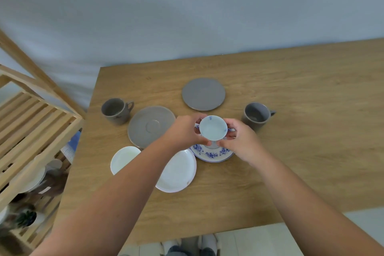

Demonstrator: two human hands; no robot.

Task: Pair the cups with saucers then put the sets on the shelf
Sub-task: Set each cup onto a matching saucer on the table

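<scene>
A white cup with blue flowers (213, 130) is held between both hands just above a blue-flowered saucer (212, 155). My left hand (185, 131) grips its left side, my right hand (239, 139) its right side. A grey cup (115, 110) stands at the left beside a grey saucer (150, 125). Another grey cup (256, 115) stands at the right, and a second grey saucer (203, 94) lies behind the hands. A white saucer (179, 170) and a white cup or bowl (124, 159) lie near, partly hidden by my left forearm.
The wooden table (291, 151) has its front edge close to me. A slatted wooden shelf (31, 131) stands to the left of the table, with dishes on its lower level. A grey wall is behind.
</scene>
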